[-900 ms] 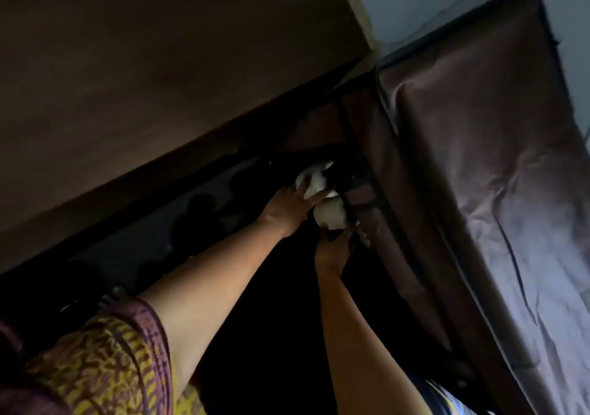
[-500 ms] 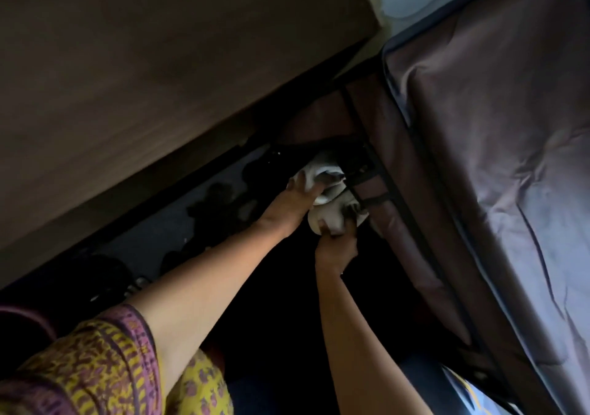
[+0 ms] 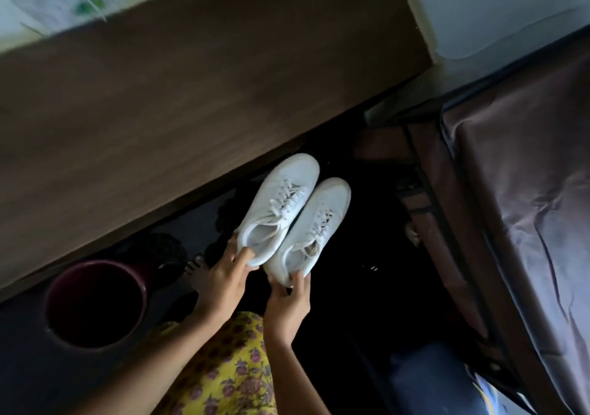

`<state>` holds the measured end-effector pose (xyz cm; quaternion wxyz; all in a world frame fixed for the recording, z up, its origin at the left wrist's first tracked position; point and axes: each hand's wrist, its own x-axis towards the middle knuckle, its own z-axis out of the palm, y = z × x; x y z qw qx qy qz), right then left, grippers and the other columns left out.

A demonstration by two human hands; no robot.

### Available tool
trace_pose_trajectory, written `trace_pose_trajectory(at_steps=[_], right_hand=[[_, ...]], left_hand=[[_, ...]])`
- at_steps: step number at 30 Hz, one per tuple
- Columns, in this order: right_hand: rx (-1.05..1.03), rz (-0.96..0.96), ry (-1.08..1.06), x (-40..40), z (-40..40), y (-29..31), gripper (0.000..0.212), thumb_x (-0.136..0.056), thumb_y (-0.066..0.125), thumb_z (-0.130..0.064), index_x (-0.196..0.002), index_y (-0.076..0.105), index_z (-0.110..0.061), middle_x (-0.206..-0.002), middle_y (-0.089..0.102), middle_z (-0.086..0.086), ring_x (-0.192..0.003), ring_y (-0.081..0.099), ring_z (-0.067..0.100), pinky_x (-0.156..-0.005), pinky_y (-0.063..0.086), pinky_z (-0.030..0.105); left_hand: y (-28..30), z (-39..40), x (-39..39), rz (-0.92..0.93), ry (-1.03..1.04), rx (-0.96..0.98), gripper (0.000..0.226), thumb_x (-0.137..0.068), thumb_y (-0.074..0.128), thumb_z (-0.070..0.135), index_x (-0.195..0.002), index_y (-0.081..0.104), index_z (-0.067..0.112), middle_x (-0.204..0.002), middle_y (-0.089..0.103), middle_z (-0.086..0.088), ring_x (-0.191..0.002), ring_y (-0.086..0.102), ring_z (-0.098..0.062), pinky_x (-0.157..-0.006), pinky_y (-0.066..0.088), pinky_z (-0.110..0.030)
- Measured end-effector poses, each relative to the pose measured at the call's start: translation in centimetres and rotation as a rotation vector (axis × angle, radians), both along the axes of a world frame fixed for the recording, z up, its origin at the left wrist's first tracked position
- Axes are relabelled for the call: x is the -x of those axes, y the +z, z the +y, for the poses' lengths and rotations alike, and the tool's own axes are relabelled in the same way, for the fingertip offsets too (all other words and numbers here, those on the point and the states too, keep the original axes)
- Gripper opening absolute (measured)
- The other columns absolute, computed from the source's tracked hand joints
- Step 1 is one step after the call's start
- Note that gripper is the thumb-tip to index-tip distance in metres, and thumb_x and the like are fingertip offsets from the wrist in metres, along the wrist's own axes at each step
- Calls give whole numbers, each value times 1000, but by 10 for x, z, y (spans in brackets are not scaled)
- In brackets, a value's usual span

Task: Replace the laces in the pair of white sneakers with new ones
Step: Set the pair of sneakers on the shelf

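Two white sneakers are held side by side in the air, toes pointing away from me, both with white laces threaded and loosely tied. My left hand [image 3: 225,279] grips the heel of the left sneaker [image 3: 279,205], thumb over the heel rim. My right hand [image 3: 289,303] holds the heel of the right sneaker [image 3: 311,229] from below, thumb curled up over the back. No new laces are in view.
A brown wooden board [image 3: 191,95] slants across the upper left. A fabric-covered shoe rack [image 3: 510,207] stands at the right. A dark red bucket [image 3: 95,303] sits on the floor at lower left, and my bare foot [image 3: 196,272] shows beside it. The floor below is dark.
Both hands have drawn the sneakers out of the dark rack opening toward me. The shoes now show fully, held together above the floor.
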<state>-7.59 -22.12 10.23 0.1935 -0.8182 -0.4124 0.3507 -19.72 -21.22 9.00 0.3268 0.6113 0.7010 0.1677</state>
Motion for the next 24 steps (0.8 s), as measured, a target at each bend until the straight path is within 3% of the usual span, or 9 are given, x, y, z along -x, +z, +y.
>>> trace_pose_trajectory(at_steps=[5,9,10,13,15,19,21,24], right_hand=[[-101,-22,230,33,8,16,21,-83,75,-10,-99,62,-11,-132,56,1,-116,60,17,-86,51,24],[-225,26,415,77,56,18,21,-87,71,-7,-99,58,-18,-147,46,2,-127,52,12,-87,41,1],[-231,40,438,86,70,16,21,-88,70,-7,-98,57,-21,-149,44,1,-128,52,12,-88,42,2],[-235,85,494,114,106,7,18,-90,66,-12,-97,54,-25,-148,42,-1,-126,55,17,-88,55,27],[-222,113,527,131,128,-1,16,-91,65,-14,-99,55,-24,-145,43,-3,-122,57,17,-85,56,34],[-141,106,689,157,147,-8,32,-92,61,-9,-120,57,-24,-142,45,8,-121,55,26,-92,54,38],[-97,80,764,159,146,-5,38,-96,54,-6,-129,54,-25,-148,38,14,-125,52,29,-92,50,34],[-81,93,789,155,145,-4,44,-100,49,-9,-137,46,-34,-153,33,13,-127,51,29,-93,50,34]], left_hand=[[34,-6,51,0,154,-133,45,-75,73,-8,-100,45,15,-132,57,-19,-87,71,-29,-56,58,-30],[43,25,98,6,290,-211,47,-74,74,-10,-99,45,16,-113,65,-20,-72,68,-25,-56,50,-20],[40,35,107,25,307,-224,46,-74,74,-10,-99,45,16,-110,66,-19,-69,67,-25,-56,47,-19],[22,63,136,44,348,-245,43,-80,72,-6,-102,45,18,-111,67,-16,-73,67,-26,-59,43,-18],[10,80,157,61,357,-277,42,-81,73,-4,-104,46,19,-111,68,-18,-76,66,-24,-61,38,-10],[-7,101,193,27,326,-331,50,-74,78,-9,-105,48,17,-104,64,-21,-87,52,-15,-72,40,-16],[-9,101,202,2,289,-290,49,-77,79,2,-109,47,21,-107,64,-17,-91,56,-16,-72,44,-24],[-7,97,210,-5,238,-147,40,-85,71,19,-118,52,28,-138,52,-14,-117,57,-28,-85,45,-33]])
